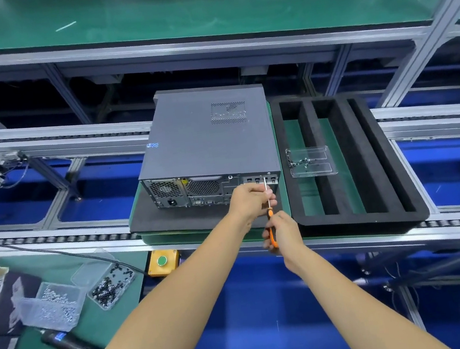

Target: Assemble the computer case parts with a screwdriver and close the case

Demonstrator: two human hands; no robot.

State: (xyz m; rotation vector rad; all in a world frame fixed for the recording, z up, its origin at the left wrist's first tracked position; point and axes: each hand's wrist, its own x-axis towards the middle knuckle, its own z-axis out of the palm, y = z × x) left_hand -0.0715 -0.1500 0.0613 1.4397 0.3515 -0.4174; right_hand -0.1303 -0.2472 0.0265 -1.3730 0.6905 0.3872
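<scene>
A grey computer case (202,136) lies on its side on a dark foam pad (181,218), side panel on top, rear ports facing me. An orange-handled screwdriver (270,214) points up at the rear panel's right end, its tip near the upper right corner. My right hand (285,231) grips the orange handle from below. My left hand (251,201) pinches the metal shaft just above the handle, in front of the rear panel.
A black foam tray (368,160) with long slots sits right of the case, holding a clear plastic holder (309,161) with a few screws. At lower left are clear tubs of screws (111,285), an electric driver (69,344) and a yellow box with a green button (162,261).
</scene>
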